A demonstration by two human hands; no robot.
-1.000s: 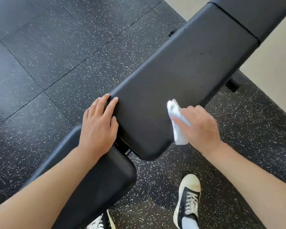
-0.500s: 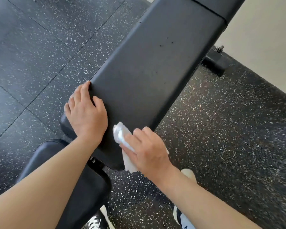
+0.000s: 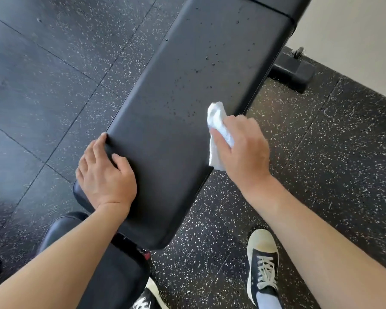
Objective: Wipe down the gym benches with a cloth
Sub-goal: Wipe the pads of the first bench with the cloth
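Right hand [image 3: 243, 148], grip closed on the crumpled white cloth [image 3: 218, 130], sweeps back up the black padded surface [image 3: 187, 85]; left hand [image 3: 105, 172] lies flat, empty.

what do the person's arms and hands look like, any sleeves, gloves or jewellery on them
Both forearms are bare as far as the frame shows: no sleeves in view. The left hand and right hand wear no gloves, and no rings, watch or wristband show on them or the wrists.

You had the black bench pad [image 3: 187, 112] running diagonally over the speckled rubber floor [image 3: 42, 74], dotted with small dark specks, perhaps droplets; your left hand [image 3: 105, 177] and the white cloth [image 3: 217, 130] lay on it.
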